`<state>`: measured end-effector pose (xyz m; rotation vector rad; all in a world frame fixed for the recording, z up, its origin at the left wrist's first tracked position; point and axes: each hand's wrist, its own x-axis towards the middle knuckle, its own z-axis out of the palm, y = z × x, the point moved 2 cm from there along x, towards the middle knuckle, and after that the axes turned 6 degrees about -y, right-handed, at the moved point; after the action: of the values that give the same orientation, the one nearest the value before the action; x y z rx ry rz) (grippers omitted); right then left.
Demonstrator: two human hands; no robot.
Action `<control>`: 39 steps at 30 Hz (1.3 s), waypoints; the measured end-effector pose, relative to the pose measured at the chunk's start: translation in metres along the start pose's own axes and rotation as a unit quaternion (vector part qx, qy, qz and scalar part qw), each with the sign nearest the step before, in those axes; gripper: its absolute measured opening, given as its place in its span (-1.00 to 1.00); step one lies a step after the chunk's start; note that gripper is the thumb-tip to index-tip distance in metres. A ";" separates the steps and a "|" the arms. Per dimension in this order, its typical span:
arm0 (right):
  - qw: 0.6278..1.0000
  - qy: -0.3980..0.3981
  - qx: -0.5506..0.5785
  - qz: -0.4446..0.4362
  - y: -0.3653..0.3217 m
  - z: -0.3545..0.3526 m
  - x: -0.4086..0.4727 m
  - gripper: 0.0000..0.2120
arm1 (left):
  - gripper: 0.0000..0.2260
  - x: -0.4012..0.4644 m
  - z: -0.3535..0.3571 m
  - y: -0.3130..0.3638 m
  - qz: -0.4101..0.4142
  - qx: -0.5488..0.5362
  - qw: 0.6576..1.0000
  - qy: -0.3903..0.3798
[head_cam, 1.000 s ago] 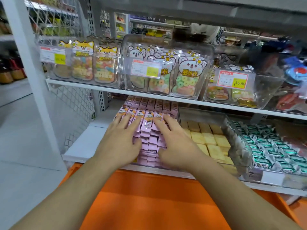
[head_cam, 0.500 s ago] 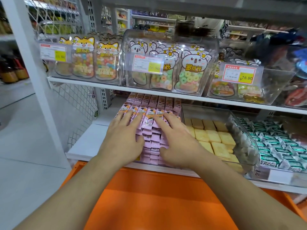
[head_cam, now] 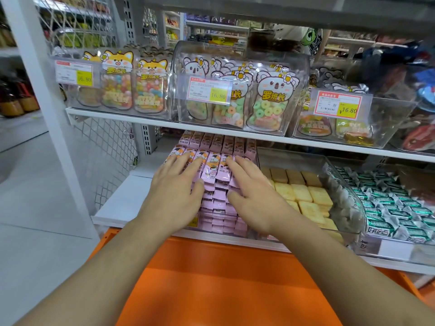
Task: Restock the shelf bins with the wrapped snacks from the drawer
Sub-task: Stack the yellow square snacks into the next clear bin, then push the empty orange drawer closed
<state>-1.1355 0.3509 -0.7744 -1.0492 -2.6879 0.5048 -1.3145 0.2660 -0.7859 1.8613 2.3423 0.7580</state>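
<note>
Head view, downward, near shelf (head_cam: pixel 146 182)

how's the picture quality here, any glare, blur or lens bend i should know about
Head view: wide-angle bend curves the white shelf edge and leans the left upright. Glare streaks the clear candy bin, washing out its price tag. The far right edge is blurred and smeared, while the left hand, right hand and pink snack packs look fairly sharp. Lighting is even, shadows soft.
</note>
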 end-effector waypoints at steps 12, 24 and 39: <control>1.000 0.027 -0.004 0.000 0.005 -0.002 -0.002 -0.37 | -0.49 -0.001 0.005 -0.006 0.006 0.011 1.000 -0.020; 0.993 0.094 -0.060 0.042 0.018 -0.008 -0.103 -0.41 | -0.52 -0.068 0.010 0.032 0.072 -0.056 0.996 -0.001; 0.940 -0.290 -0.026 0.178 0.034 0.127 -0.284 -0.39 | -0.23 -0.278 0.131 0.038 0.022 -0.002 0.942 -0.336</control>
<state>-0.9489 0.1493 -0.9248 -1.6336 -3.0134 0.9415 -1.1602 0.0581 -0.9562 1.7901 1.8576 0.0828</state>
